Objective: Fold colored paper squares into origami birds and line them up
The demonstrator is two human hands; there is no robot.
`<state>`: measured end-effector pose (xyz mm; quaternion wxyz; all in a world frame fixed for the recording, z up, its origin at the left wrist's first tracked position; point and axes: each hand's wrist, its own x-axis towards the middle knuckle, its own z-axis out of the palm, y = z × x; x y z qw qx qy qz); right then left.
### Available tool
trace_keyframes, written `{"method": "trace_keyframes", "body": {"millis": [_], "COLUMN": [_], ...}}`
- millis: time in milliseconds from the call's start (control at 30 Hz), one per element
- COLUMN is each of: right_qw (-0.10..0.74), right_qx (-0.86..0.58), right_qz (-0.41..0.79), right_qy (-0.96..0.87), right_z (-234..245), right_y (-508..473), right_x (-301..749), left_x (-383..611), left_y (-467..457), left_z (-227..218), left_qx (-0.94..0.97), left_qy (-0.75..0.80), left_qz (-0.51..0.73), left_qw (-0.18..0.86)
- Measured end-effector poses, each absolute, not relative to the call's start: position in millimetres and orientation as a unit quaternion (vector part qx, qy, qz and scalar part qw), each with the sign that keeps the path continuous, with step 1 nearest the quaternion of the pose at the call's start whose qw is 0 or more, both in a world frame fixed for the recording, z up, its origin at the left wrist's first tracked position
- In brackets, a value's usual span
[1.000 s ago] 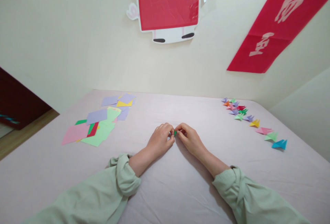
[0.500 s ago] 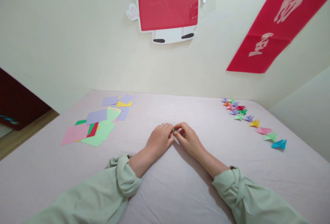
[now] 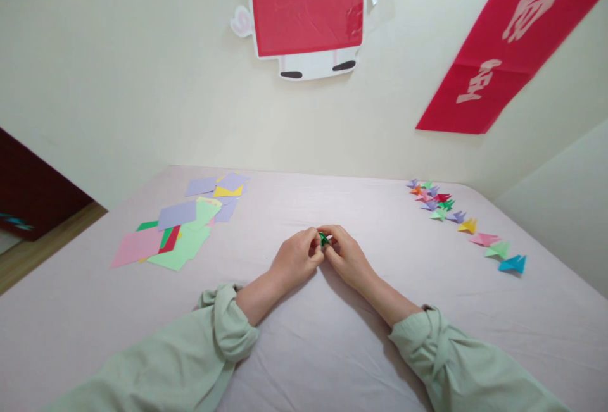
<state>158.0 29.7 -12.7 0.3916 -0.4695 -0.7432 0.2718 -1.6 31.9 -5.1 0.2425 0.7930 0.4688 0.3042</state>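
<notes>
A small piece of folded green paper shows between my two hands at the middle of the table. My left hand pinches it from the left, fingers curled. From the other side my right hand grips it between thumb and fingers. Most of the paper is hidden by the fingertips. Over to the right runs a row of small folded paper shapes in several colours, with a blue one closest to me and a yellow one farther back.
Loose paper sheets lie in a spread on the left, among them a pink sheet, a purple sheet and a light green sheet. A pale cloth covers the table, which meets a wall at its far edge.
More of the green paper now shows between my fingers, where only a speck was visible before. My hands have shifted slightly and stay close together.
</notes>
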Motion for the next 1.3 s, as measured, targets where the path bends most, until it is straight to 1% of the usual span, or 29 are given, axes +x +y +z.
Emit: {"method": "trace_keyframes", "body": {"millis": [200, 333, 567, 833, 933, 1033, 1200, 1300], "right_qw": [0.354, 0.329, 0.316, 0.295, 0.294, 0.311, 0.388, 0.42], "right_qx": [-0.479, -0.514, -0.539, -0.552, -0.562, -0.558, -0.491, -0.459], "right_qz": [0.25, 0.223, 0.204, 0.16, 0.157, 0.199, 0.335, 0.38], "right_qy": [-0.763, -0.76, -0.754, -0.763, -0.757, -0.743, -0.704, -0.684], "right_z": [-12.6, -10.2, -4.8, -0.7, -3.2, -6.9, -11.1, -13.6], "right_y": [30.3, 28.1, 24.4, 22.5, 23.6, 25.7, 29.0, 30.2], "right_x": [160.1, 161.1, 158.4, 155.7, 156.1, 157.1, 156.8, 155.5], "left_x": [-1.6, -0.5, 5.2, -0.3, -1.0, -0.7, 1.4, 2.4], "left_y": [36.2, 36.1, 35.0, 31.9, 30.8, 31.7, 34.0, 34.6], "left_z": [-9.6, -9.5, -6.2, -8.4, -9.0, -9.3, -10.7, -11.8], "left_qx": [0.725, 0.705, 0.716, 0.752, 0.748, 0.736, 0.722, 0.713], "left_qy": [0.443, 0.441, 0.477, 0.523, 0.533, 0.527, 0.5, 0.494], "left_qz": [0.362, 0.376, 0.358, 0.298, 0.297, 0.32, 0.35, 0.361], "left_qw": [0.383, 0.409, 0.364, 0.269, 0.261, 0.281, 0.326, 0.344]}}
